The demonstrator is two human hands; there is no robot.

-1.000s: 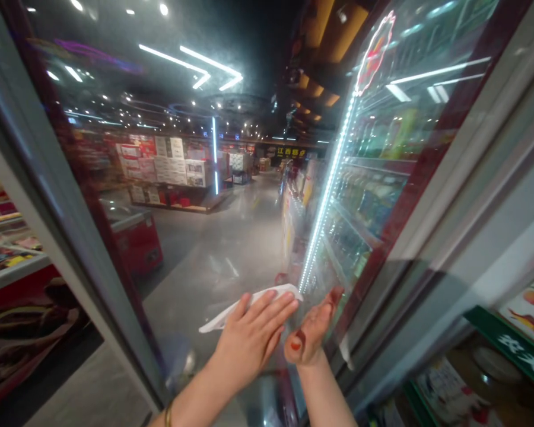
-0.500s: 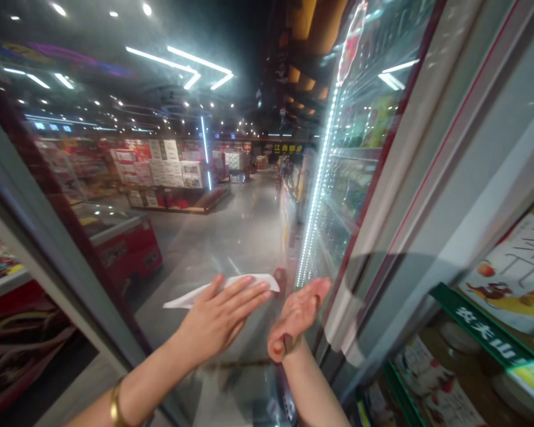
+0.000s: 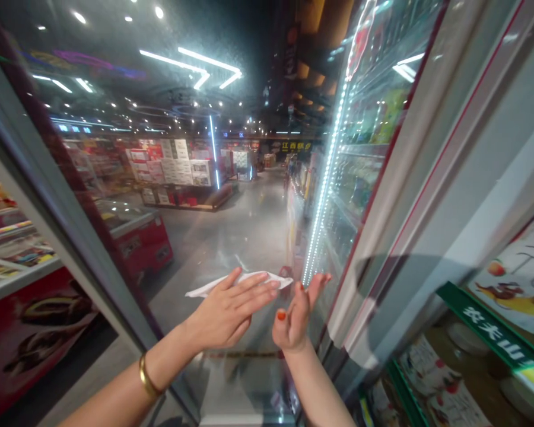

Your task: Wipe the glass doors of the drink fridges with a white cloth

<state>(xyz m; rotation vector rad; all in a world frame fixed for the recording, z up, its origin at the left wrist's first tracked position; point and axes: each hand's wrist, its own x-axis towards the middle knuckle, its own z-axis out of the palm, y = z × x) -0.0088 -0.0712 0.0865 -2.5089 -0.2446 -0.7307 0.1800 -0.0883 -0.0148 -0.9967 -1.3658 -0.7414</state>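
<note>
A glass door [image 3: 231, 237] in a grey frame fills the middle of the view. Flat against the glass, my left hand [image 3: 226, 308] holds a thin white cloth [image 3: 198, 292] under its stretched fingers. The cloth's edges stick out past the fingertips and on the far side; the rest is hidden beneath the hand. A gold bangle [image 3: 149, 378] circles the left wrist. Just to the right, my right hand [image 3: 296, 320] is raised, empty, with its fingers apart and slightly bent. It is near the glass; whether it touches the pane I cannot tell.
At the right, a cooler shelf with a green label strip [image 3: 485, 320] holds several drink bottles [image 3: 445, 379]. The door frame [image 3: 409, 196] rises beside it. Through the glass are a red chest freezer [image 3: 145, 246], stacked cartons [image 3: 178, 166] and the shop floor [image 3: 253, 219].
My left hand and the white cloth have shifted slightly right in the view. The right hand has turned, its fingers now pointing more upward with the thumb raised. The whole view has swung slightly left.
</note>
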